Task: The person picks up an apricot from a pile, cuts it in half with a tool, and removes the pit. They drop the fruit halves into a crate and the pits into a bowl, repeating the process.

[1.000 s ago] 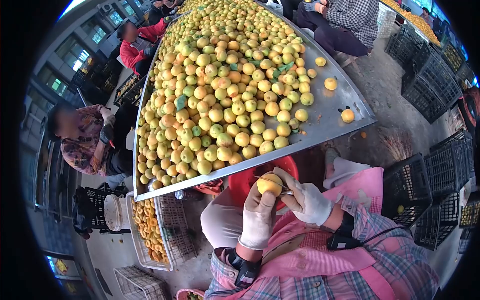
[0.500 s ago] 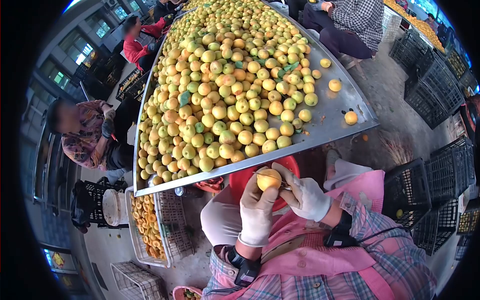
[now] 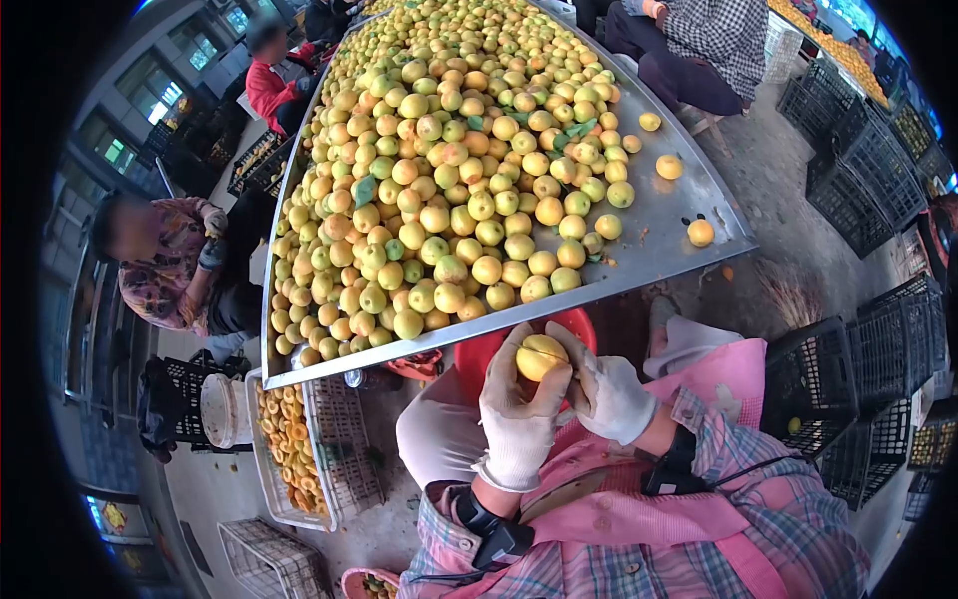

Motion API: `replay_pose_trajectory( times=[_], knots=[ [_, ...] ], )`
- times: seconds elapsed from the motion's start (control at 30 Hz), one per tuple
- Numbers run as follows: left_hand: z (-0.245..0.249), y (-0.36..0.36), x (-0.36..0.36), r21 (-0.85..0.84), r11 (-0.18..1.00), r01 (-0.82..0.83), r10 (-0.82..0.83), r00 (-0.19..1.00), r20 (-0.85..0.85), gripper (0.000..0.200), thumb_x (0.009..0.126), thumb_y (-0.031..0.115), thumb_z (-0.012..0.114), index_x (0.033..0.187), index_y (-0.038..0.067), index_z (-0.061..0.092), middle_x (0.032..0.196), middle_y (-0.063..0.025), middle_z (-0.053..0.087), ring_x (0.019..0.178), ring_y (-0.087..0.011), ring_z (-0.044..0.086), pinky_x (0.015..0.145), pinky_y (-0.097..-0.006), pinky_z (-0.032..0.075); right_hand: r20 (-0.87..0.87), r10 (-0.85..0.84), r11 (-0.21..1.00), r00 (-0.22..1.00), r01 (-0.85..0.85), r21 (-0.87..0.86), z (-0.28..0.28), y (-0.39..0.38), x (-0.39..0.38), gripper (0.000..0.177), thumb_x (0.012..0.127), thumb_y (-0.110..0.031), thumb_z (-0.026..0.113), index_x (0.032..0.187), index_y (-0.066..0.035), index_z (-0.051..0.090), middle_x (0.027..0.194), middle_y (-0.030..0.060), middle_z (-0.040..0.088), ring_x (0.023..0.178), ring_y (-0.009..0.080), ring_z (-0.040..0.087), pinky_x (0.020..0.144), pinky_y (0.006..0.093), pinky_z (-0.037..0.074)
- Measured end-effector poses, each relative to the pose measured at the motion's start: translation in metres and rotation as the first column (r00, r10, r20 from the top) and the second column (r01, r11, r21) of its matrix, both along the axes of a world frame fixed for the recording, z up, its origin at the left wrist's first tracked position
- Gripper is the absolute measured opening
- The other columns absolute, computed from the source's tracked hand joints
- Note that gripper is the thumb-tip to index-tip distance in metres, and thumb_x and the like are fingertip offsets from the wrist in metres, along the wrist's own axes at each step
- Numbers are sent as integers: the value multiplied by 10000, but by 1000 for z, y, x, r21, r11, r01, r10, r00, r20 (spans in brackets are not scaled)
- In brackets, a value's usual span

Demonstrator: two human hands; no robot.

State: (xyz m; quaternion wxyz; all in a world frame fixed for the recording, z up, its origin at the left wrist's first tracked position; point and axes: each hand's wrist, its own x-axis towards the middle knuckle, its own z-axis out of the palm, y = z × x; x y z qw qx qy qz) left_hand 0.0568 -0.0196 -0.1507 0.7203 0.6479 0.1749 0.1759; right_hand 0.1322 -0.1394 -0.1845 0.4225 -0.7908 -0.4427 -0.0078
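A yellow apricot (image 3: 542, 356) with a dark line across it sits between my two gloved hands, just beyond my lap. My left hand (image 3: 519, 409) is closed around its left and lower side, thumb pressed to the front. From the right, my right hand (image 3: 609, 394) closes on it with bent fingers; whether a small tool is also in that hand is hidden. Under the hands is a red basin (image 3: 574, 324), partly covered. The metal table (image 3: 659, 225) in front of me carries a large heap of apricots (image 3: 429, 180) with a few leaves.
To my left stands a crate (image 3: 329, 439) of halved apricots, beside a white bucket (image 3: 222, 409). Another pale crate (image 3: 264, 559) lies lower left. Black crates (image 3: 868, 170) are stacked at right. Co-workers sit along both table sides, including a person in a patterned top (image 3: 165, 260).
The apricot has turned between my fingers, and its line now runs more slantwise. My right fingers have come up closer around it. The left co-worker's hands have shifted.
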Motion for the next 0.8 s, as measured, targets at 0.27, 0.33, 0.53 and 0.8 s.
replay_pose_trajectory(
  times=[0.27,0.33,0.53,0.8],
  knots=[
    [-3,5,0,-70,998,8,-8,1000,-2,573,844,198,744,1289,-49,482,1113,-103,622,1010,-153,596,850,-293,506,-6,0,1000,1000,0,-6,-5,1,-2,693,851,-115,556,1470,-15,260,1000,141,666,625,300,646,544,411,503],
    [-6,5,0,20,1000,8,-7,1000,-30,572,835,231,755,1269,-42,501,1097,-114,628,1008,-162,600,848,-300,505,13,15,998,1000,-14,-61,-5,-2,-3,705,846,-109,553,1476,-26,247,1026,146,658,625,301,646,535,411,500],
    [-21,13,3,220,976,-1,6,1000,-22,623,794,244,786,1274,-37,507,1080,-162,633,985,-210,622,854,-317,510,-41,25,999,999,-27,-36,-15,-1,1,721,839,-110,569,1476,-35,240,1105,159,637,724,338,658,611,412,532],
    [-25,11,-1,173,983,67,-66,998,-13,619,773,332,797,1198,-27,529,987,-157,653,868,-234,657,757,-331,533,-502,347,937,792,-279,208,8,2,15,767,770,-16,638,1451,-94,295,1305,179,516,1171,313,565,967,369,468]
  ],
)
